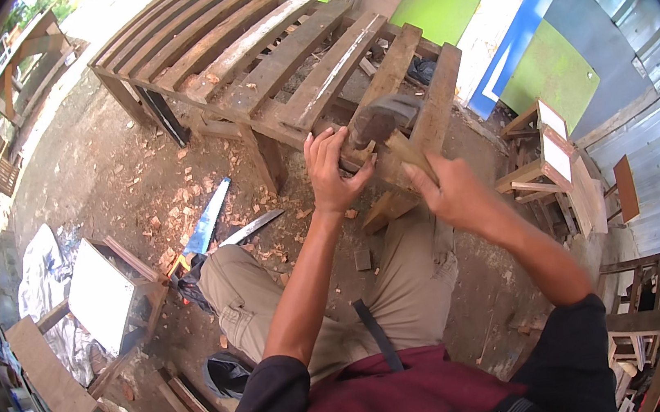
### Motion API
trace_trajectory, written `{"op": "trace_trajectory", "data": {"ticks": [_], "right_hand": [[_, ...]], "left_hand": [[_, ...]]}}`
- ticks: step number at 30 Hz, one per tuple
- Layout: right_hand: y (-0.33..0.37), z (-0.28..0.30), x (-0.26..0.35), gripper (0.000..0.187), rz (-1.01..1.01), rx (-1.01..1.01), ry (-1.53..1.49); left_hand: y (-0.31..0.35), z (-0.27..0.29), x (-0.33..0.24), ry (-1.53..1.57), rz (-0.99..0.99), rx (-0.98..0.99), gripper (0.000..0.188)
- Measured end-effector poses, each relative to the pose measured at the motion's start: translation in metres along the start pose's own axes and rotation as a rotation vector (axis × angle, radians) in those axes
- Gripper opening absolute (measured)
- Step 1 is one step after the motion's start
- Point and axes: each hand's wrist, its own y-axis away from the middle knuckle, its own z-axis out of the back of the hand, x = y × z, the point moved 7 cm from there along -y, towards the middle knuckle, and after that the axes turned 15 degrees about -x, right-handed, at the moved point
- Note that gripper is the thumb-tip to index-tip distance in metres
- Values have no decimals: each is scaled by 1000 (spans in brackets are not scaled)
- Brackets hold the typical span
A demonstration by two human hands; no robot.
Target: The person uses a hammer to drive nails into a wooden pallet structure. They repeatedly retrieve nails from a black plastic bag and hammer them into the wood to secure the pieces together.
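Right hand point(450, 189) gripping pale wooden-handled tool point(409, 155), head blurred, left hand point(329, 175) at brown slatted wooden frame point(291, 54), hold unclear.

The left hand point(332, 174) and right hand point(458, 192) were close together.
Left fingers point(323, 149) and thumb point(362, 172) spread apart, right fingers curled tight, forearms point(305, 283) slanted inward.

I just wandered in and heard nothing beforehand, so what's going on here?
Someone is working at a slatted wooden bench. Their right hand grips a hammer by its wooden handle, its blurred head over the bench's near edge. Their left hand is at that edge, beside the head; whether it pinches anything is unclear. On the ground, a blue-bladed saw lies among scattered wood chips.
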Motion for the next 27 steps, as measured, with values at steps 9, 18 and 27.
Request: {"op": "trace_trajectory", "data": {"ticks": [9,18,27], "right_hand": [[-4,20,15,49,44,-325,-232],[-4,42,33,47,-58,-340,-306],[-9,9,23,46,-137,-35,-446]], "left_hand": [[-5,0,-5,3,-6,-3,62],[-7,7,-5,-15,-31,-9,62],[-10,10,-2,-45,-27,63,66]]}}
